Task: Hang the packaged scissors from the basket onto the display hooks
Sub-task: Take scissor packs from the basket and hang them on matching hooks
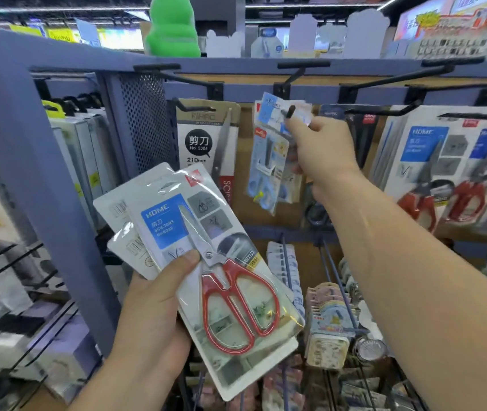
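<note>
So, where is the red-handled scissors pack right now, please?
The red-handled scissors pack sits low and centre in the head view, gripped by the left hand, below the small blue pack in the right hand.

Under my left fingers (187, 258) the scissors pack (177, 221) is white card beneath a clear, glossy plastic blister that throws glare. Its blades (195, 232) look like bright polished metal and its handles (243, 307) like smooth, shiny red plastic. Between my right fingers (291, 123) the small blue pack (267, 161) is thin glossy film, slightly crinkled. Above those fingers the hooks (298, 74) are matt black metal. Left of them, the perforated panel (144, 120) looks like matt, painted blue-grey metal.
</note>
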The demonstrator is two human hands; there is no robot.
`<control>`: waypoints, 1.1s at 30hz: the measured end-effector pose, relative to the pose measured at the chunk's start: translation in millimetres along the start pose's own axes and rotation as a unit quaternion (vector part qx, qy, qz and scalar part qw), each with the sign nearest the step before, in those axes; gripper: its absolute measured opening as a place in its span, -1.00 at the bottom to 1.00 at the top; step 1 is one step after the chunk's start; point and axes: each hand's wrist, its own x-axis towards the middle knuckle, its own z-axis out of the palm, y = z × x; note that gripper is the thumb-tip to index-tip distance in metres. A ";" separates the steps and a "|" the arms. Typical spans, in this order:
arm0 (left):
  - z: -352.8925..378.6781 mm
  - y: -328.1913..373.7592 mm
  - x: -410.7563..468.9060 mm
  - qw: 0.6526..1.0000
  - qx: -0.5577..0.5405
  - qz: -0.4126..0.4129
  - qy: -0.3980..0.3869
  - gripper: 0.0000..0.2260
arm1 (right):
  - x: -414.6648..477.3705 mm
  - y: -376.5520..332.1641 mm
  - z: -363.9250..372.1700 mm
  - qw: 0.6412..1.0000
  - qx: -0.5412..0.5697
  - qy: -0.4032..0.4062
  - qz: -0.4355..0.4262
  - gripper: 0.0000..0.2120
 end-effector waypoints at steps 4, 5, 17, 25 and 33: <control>-2.9 -0.1 0.9 1.000 -0.007 -0.011 -0.001 -0.54 | -76.6 9.6 -16.7 0.999 0.037 0.022 -0.008 -0.68; -2.2 -0.7 0.9 1.000 -0.010 -0.011 -0.003 -0.53 | -97.0 12.1 -21.1 0.999 0.040 -0.012 -0.005 -0.62; 18.0 -18.3 -6.4 0.996 -0.025 -0.079 -0.029 -0.55 | -164.6 40.0 -33.3 0.964 -0.013 -0.266 0.024 -0.42; 10.6 -12.3 -14.9 0.989 -0.024 -0.127 -0.075 -0.55 | -191.7 37.5 -48.6 0.973 0.040 -0.195 0.114 -0.49; 0.4 -17.6 -28.3 0.981 -0.017 -0.173 -0.084 -0.71 | -221.5 25.8 -52.6 0.981 0.081 -0.040 0.169 -0.56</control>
